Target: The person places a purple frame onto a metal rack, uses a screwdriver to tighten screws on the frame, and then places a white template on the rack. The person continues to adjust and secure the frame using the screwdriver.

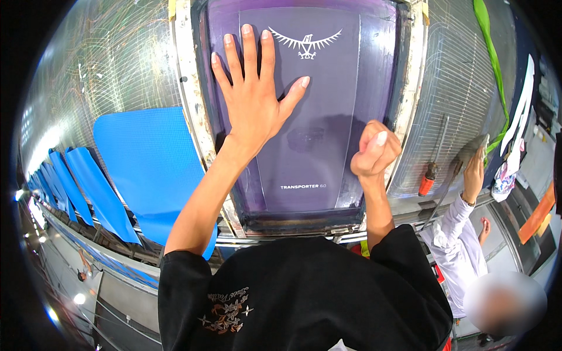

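Observation:
Before me lies a framed purple panel (pixel 319 152), with a white bird emblem near its far end and a short line of white lettering near the close end. It looks like a printing screen, with dark edges inside a worn, stained pale frame (pixel 190 82). My left hand (pixel 252 96) is laid flat on the panel's upper left, fingers spread, left of the bird emblem. My right hand (pixel 376 151) is closed in a fist at the panel's right side, thumb on top. Whether that fist holds anything is hidden.
Blue sheets (pixel 146 164) hang over the table's left part. At right lie a screwdriver with a red handle (pixel 428 180) and a green strap (pixel 490 52). A co-worker's hand (pixel 473 175) reaches onto the table at right, near a white-sleeved arm (pixel 453 225).

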Motion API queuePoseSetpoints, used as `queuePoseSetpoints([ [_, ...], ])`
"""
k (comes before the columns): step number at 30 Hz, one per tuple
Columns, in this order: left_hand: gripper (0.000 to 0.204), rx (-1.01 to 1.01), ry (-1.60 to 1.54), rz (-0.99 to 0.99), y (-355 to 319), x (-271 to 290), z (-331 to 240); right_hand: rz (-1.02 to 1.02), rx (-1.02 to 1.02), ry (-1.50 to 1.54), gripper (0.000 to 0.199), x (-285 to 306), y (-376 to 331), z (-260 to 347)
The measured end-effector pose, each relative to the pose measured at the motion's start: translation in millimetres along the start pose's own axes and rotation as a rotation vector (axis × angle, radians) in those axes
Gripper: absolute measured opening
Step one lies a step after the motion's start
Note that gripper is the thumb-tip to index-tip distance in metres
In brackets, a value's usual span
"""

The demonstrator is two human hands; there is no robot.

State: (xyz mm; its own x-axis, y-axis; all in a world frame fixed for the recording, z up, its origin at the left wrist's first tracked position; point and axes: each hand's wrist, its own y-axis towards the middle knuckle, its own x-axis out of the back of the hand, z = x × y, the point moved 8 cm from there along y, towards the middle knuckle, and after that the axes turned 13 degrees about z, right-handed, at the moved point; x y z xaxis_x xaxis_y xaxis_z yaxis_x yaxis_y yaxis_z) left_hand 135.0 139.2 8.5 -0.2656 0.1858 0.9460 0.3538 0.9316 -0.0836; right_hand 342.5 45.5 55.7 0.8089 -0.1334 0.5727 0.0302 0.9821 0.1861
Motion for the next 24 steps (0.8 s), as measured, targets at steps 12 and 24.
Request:
queuePoseSetpoints([
  [12, 0.096, 0.008, -0.018, 0.027, 0.3, 2.1, -1.4, 0.074, 0.021, -0.027, 0.053, 0.1, -3.1, -0.2],
  [24, 0.095, -0.006, -0.027, 0.022, 0.5, 2.1, -1.1, -0.076, -0.047, -0.129, 0.056, 26.2, -0.1, 4.1],
])
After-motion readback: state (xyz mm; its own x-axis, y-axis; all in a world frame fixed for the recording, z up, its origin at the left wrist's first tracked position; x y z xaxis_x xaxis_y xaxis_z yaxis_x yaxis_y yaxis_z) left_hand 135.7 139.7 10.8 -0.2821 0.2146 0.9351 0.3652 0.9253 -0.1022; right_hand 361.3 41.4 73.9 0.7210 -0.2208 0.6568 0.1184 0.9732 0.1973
